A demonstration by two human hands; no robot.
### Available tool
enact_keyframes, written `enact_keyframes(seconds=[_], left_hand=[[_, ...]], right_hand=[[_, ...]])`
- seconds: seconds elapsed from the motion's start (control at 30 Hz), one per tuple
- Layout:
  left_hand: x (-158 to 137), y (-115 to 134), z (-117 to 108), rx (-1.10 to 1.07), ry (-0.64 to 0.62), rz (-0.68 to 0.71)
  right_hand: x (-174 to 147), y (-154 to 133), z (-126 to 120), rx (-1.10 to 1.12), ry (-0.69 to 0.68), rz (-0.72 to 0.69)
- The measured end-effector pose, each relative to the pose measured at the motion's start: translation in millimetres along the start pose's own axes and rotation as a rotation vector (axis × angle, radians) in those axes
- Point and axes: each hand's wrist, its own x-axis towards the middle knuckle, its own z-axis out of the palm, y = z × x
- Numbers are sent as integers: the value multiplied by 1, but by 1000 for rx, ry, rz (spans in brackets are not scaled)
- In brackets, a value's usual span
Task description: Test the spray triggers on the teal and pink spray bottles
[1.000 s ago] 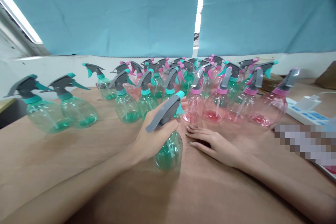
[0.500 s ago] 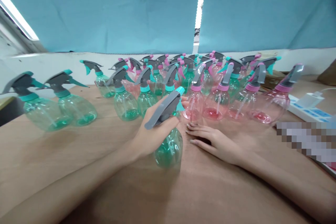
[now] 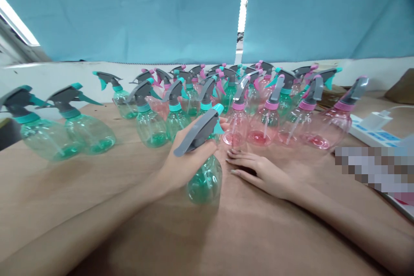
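My left hand (image 3: pixel 177 170) is wrapped round the neck of a green spray bottle (image 3: pixel 204 186), just left of the middle of the view. This bottle has a grey head with a teal nozzle and trigger, and its collar is hidden by my fingers. To its right, my right hand (image 3: pixel 263 172) lies on the wooden table (image 3: pixel 258 233) with the fingers stretched out and nothing in them. Just beyond those fingertips stands a pink spray bottle (image 3: pixel 234 131). A green spray bottle (image 3: pixel 152 127) stands on the far side of my left hand.
Several more green and pink spray bottles stand in rows behind, two green ones (image 3: pixel 90 133) off to the left. At the right lie a white power strip (image 3: pixel 371 131) with a plug in it and a blurred-out patch (image 3: pixel 368 168). A blue cloth (image 3: pixel 145 13) hangs behind.
The whole view has shifted a little, so everything sits slightly further left. My left hand keeps its grip on the green spray bottle, and my right hand stays flat.
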Motion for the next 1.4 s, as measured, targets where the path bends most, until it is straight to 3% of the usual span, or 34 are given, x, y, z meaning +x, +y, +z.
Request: enact_keyframes(seconds=[0.57,0.77,1.17,1.4], left_hand=[[1,-5,2,24,35,20],[1,-6,0,29,-8,79],[-2,-8,0,5,7,12],[-1,-8,-1,24,5,45]], right_hand=[[0,-1,-1,-25,-10,-3],[1,0,0,-12,-14,-5],[1,-1,0,-11,-4,0],[1,-2,0,-22,-13,-7]])
